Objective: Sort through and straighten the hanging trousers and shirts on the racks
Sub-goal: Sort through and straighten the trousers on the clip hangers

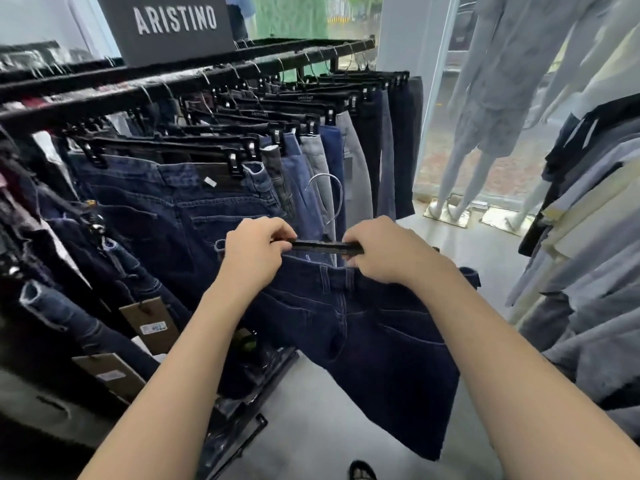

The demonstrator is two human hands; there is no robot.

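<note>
While the trouser rack [104, 100] ran along the left from near to far, its rails carried a packed row of hanging jeans [166, 209], dark blue nearest and grey and paler blue farther along, each clipped by the waistband to a black hanger. Brown price tags [149, 322] dangled from the nearest pairs, and a dark ARISTINO sign [169, 26] stood on top of the rack.

At centre, off the rail, the left hand [254, 251] had its fingers curled round the left end of a black clip hanger [325, 247], and the right hand [379, 252] gripped the right end. A pair of dark navy jeans [363, 334] hung below the bar.

Far right stood pale mannequins [485, 109] by the window. Nearer, grey and blue shirts [588, 237] hung on a second rack.
</note>
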